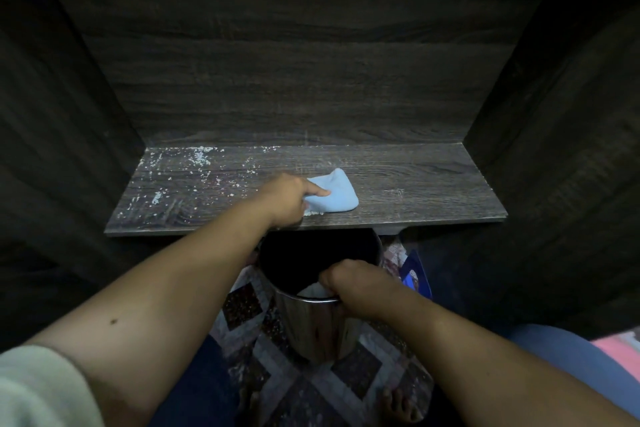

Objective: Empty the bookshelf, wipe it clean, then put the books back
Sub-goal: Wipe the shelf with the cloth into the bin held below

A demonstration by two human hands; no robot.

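Observation:
A dark wood-grain shelf board (415,184) lies bare of books, with white dust and crumbs scattered over its left part (194,163). My left hand (287,199) presses a light blue cloth (334,192) flat on the middle of the board, near its front edge. Just below that edge my right hand (360,284) grips the near rim of a shiny metal bin (315,326), which is held under the shelf. Something pale lies inside the bin by my fingers.
Dark side walls (69,149) and a back panel (311,80) box in the shelf. Under it lies a patterned tile floor (346,385). A blue book or packet (417,274) leans at the right of the bin. Blue and pink fabric (609,350) sits at lower right.

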